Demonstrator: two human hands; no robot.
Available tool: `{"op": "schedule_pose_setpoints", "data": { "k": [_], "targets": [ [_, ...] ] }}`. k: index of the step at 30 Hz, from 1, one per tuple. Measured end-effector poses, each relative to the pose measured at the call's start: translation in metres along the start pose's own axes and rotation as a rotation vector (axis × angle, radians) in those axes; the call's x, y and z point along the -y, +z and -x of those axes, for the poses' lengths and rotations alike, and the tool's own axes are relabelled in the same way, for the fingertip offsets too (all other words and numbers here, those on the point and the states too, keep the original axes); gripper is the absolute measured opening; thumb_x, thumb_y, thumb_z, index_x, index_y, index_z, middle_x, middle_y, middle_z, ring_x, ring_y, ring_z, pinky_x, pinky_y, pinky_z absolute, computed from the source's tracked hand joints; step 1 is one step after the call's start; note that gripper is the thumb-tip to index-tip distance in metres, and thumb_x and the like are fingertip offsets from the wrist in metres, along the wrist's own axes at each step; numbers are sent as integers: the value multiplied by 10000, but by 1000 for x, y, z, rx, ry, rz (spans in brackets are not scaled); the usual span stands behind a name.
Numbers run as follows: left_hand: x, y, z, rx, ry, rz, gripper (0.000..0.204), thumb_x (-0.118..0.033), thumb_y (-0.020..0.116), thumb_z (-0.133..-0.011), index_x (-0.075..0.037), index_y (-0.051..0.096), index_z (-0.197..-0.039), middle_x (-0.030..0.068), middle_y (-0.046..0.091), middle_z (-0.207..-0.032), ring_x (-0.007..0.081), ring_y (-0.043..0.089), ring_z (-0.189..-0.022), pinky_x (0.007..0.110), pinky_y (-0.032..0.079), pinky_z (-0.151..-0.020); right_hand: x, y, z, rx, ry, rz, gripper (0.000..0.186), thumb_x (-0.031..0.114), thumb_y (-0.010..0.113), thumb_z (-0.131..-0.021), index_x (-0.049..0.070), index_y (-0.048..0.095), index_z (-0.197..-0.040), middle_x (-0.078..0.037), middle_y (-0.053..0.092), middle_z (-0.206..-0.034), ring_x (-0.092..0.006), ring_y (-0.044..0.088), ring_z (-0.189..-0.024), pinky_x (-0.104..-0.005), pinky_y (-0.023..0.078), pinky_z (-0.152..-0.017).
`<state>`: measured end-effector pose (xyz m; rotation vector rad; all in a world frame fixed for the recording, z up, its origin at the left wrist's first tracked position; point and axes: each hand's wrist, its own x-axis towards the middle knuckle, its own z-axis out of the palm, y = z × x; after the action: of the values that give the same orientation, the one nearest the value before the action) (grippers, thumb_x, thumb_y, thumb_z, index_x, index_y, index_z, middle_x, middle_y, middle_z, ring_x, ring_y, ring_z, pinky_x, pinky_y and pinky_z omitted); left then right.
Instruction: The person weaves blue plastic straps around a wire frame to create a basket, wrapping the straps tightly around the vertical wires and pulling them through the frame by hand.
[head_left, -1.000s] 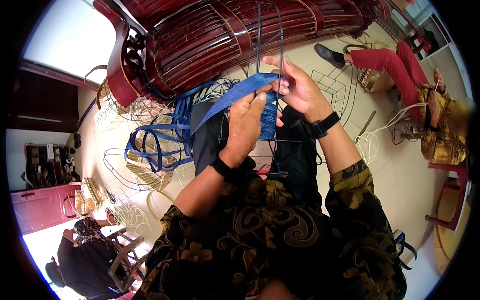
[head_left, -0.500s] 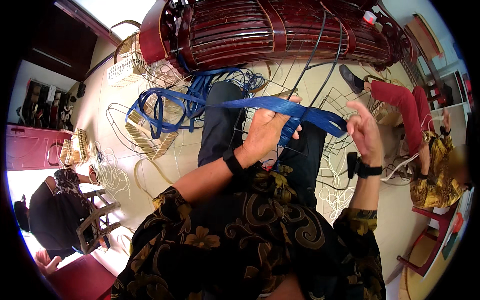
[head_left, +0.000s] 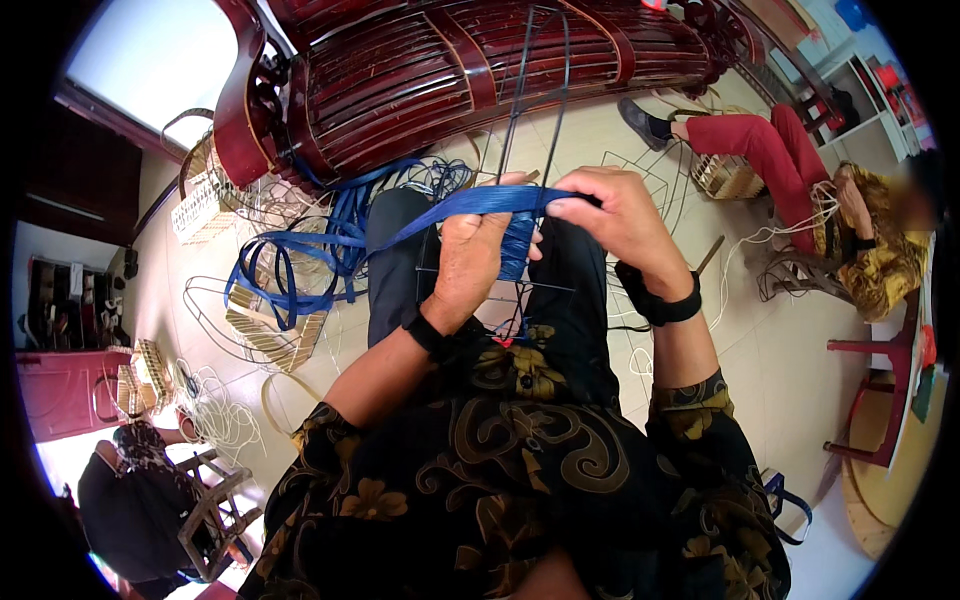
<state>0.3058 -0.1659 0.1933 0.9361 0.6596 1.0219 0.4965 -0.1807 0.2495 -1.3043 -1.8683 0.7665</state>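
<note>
Between my knees stands a black wire frame (head_left: 512,120) with blue strap wound tightly across part of it (head_left: 516,252). My left hand (head_left: 468,250) is closed around this wound part, holding it and the loose flat blue strap (head_left: 432,222) that lies across it and trails off to the left. My right hand (head_left: 620,215) is at the frame's right side, fingers bent and pinching the right end of the same strap. The pile of long blue straps (head_left: 288,285) lies beside my left leg.
A dark red wooden bench (head_left: 400,75) is ahead. Half-woven baskets (head_left: 200,208), wire frames and white cord (head_left: 215,405) lie on the floor (head_left: 760,390). A co-worker in red trousers (head_left: 735,135) sits right, another (head_left: 130,505) lower left. A red stool (head_left: 880,345) is far right.
Half a second ago my right hand was raised apart from the strap with fingers extended; now it pinches the strap at the frame. The view has swung, shifting the bench and floor items leftward.
</note>
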Motion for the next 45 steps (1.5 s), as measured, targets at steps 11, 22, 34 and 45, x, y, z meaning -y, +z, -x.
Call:
{"op": "schedule_pose_setpoints", "data": {
  "k": [11,22,34,45],
  "targets": [
    [-2,-4,-11,-9,-33,-96,328,-273,468,-1039,32,576,-1092,145,678,-802,189,672,-624,274,552,-568,-134,-154,230,-859,724,-531,352,267,611,-951,50,603,-1229,-54,658,-1162,-226,609,-1098,-378,406,-960],
    [0,-1,-12,-8,-68,-75,324,-267,470,-1039,28,603,-1045,135,671,-776,186,668,-612,277,548,-556,-20,-15,-16,-254,-245,450,650,95,717,-727,75,519,-1346,-122,530,-1381,-302,451,-1326,-405,344,-1105],
    [-2,-3,-12,-60,-10,-11,335,-216,471,-1043,-10,543,-1297,104,660,-801,167,661,-606,273,546,-550,-177,-129,142,-1020,461,-508,257,172,539,-976,7,609,-1159,-94,696,-984,-183,642,-924,-310,498,-831],
    [-3,2,-18,-27,-46,-26,409,-236,483,-1041,-21,474,-1389,102,656,-807,161,663,-647,270,553,-575,-131,-161,229,-864,570,381,501,122,546,-840,-7,516,-1323,-176,558,-1337,-301,490,-1291,-394,351,-1103]
  ]
}}
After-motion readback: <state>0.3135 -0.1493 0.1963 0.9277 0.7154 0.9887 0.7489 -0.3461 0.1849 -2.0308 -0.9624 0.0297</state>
